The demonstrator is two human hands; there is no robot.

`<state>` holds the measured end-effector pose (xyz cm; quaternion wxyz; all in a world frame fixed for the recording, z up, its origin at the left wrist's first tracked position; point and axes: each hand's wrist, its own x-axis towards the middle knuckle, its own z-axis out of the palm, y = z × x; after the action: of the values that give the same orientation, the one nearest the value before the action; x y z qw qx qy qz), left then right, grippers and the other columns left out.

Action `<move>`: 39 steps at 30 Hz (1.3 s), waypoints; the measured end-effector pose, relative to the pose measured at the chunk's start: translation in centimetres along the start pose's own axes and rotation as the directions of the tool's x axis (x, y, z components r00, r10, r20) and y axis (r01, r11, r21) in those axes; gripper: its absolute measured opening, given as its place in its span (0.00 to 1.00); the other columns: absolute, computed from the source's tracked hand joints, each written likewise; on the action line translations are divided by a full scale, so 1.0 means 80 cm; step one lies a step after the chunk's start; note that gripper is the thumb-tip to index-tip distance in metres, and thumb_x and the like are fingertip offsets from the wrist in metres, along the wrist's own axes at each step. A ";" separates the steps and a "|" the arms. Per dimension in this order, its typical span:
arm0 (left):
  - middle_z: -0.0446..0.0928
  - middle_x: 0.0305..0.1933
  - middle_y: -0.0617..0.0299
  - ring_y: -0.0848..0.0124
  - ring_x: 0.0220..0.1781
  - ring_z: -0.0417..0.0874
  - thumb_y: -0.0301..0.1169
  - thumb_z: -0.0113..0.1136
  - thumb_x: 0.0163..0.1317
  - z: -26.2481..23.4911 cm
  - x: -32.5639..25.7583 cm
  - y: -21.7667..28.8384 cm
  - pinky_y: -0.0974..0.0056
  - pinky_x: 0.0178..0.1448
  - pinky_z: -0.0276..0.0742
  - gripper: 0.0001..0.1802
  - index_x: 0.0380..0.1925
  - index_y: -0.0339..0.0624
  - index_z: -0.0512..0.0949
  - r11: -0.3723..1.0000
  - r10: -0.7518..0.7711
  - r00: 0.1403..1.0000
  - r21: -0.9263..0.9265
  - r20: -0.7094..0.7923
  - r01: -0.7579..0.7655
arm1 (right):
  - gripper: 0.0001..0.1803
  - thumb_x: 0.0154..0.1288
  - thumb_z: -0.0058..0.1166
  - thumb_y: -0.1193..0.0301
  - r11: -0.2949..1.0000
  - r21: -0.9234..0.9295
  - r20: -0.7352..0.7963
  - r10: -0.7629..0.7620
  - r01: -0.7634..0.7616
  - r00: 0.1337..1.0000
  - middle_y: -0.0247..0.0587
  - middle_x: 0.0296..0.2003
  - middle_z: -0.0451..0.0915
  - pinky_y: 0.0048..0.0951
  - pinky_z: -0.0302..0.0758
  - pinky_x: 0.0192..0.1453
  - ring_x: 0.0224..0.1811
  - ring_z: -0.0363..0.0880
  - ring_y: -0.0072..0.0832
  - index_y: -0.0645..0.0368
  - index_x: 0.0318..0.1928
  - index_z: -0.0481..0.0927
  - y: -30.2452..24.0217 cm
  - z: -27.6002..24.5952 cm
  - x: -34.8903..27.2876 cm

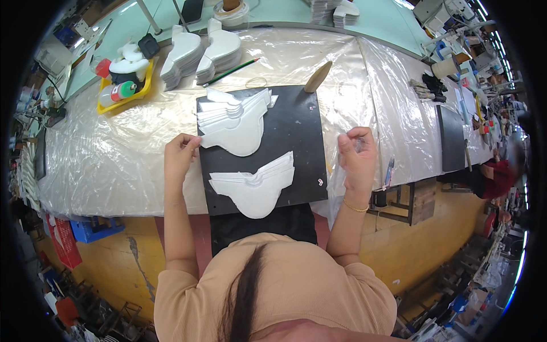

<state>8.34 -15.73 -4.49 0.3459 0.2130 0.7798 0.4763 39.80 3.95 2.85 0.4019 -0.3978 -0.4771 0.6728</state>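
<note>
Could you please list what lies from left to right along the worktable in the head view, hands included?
Yellow tray → left hand → white cut pieces on the black board → right hand → second black board.

We wear a plain peach-tan top with short sleeves that end above the elbows, its knit smooth and unmarked, nearer to us than the black board [296, 142]. Long dark hair falls in a narrow strand down the middle of the top. Both forearms are bare. On the wrist of our right hand [358, 157], just to the right of the black board, sits a thin gold-coloured bracelet. Our left hand [179, 155], at the board's left edge, carries no jewellery that we can make out.
</note>
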 end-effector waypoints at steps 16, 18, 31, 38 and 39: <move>0.76 0.35 0.65 0.76 0.33 0.78 0.29 0.60 0.66 0.084 -0.091 0.065 0.72 0.38 0.74 0.06 0.38 0.38 0.77 0.648 0.149 0.845 -0.696 0.515 0.310 | 0.33 0.40 0.76 0.51 0.848 -0.415 0.553 -0.051 0.329 0.831 0.31 0.28 0.70 0.24 0.71 0.36 0.30 0.69 0.20 0.58 0.34 0.69 0.027 0.115 -0.051; 0.76 0.36 0.65 0.77 0.33 0.76 0.28 0.60 0.66 0.090 -0.093 0.066 0.73 0.38 0.73 0.06 0.37 0.37 0.78 0.657 0.212 0.823 -0.700 0.528 0.280 | 0.32 0.43 0.75 0.50 0.865 -0.420 0.548 -0.002 0.276 0.837 0.34 0.28 0.69 0.25 0.70 0.35 0.30 0.69 0.22 0.59 0.33 0.69 0.030 0.110 -0.051; 0.75 0.52 0.52 0.72 0.51 0.78 0.29 0.60 0.66 0.086 -0.112 0.079 0.67 0.54 0.75 0.13 0.45 0.33 0.73 0.778 0.196 0.930 -0.627 0.310 0.045 | 0.11 0.68 0.56 0.71 0.913 -0.368 0.395 -0.017 0.175 0.919 0.39 0.35 0.81 0.19 0.72 0.33 0.29 0.77 0.20 0.62 0.29 0.72 0.040 0.096 -0.045; 0.80 0.47 0.52 0.71 0.44 0.83 0.21 0.58 0.65 0.090 -0.124 0.090 0.70 0.44 0.80 0.15 0.51 0.29 0.74 0.924 0.195 0.968 -0.361 0.160 -0.126 | 0.07 0.72 0.49 0.72 0.987 -0.151 0.395 0.109 -0.053 0.912 0.41 0.33 0.81 0.22 0.80 0.31 0.34 0.84 0.25 0.60 0.35 0.70 0.038 0.104 -0.055; 0.81 0.45 0.52 0.71 0.42 0.83 0.21 0.57 0.65 0.084 -0.123 0.092 0.70 0.42 0.81 0.15 0.52 0.28 0.75 0.926 0.147 0.972 -0.370 0.181 -0.072 | 0.08 0.74 0.46 0.71 0.997 -0.046 0.389 0.078 -0.065 0.918 0.38 0.28 0.78 0.21 0.80 0.28 0.32 0.85 0.28 0.58 0.34 0.67 0.037 0.100 -0.050</move>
<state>19.95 -14.87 3.28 0.4305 0.2373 0.6260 0.6054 33.40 -2.95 2.47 0.2676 -0.2795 -0.5433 0.7450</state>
